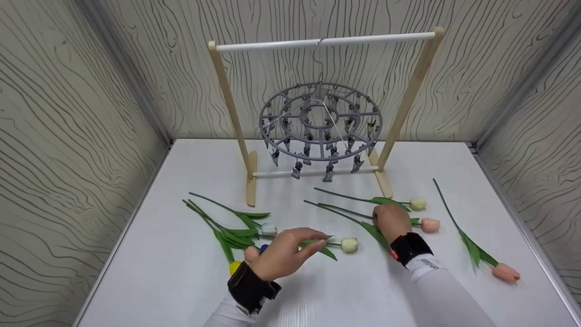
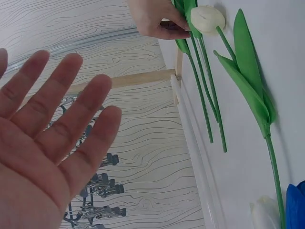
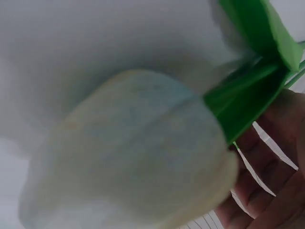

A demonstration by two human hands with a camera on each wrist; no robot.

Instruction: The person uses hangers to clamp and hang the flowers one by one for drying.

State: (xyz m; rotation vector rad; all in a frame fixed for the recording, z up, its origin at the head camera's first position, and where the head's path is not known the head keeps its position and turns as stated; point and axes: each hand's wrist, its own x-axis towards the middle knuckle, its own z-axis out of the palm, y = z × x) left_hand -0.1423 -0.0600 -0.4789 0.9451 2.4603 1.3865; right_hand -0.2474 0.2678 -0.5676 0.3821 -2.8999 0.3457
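My left hand hovers over the front of the table with its fingers extended and nothing in them; the palm shows in the left wrist view. Beneath it lies a white tulip. My right hand pinches a tulip stem among several stems right of the middle. A pink tulip and a cream tulip lie beside that hand. In the right wrist view a pale tulip bloom fills the foreground, its leaf partly covering the fingers. Which stem is pinched is hard to tell.
A grey round clip hanger hangs from a wooden stand at the back. Left lie a yellow tulip, a pale blue tulip, another pink bloom and a blue bloom. A separate pink tulip lies far right.
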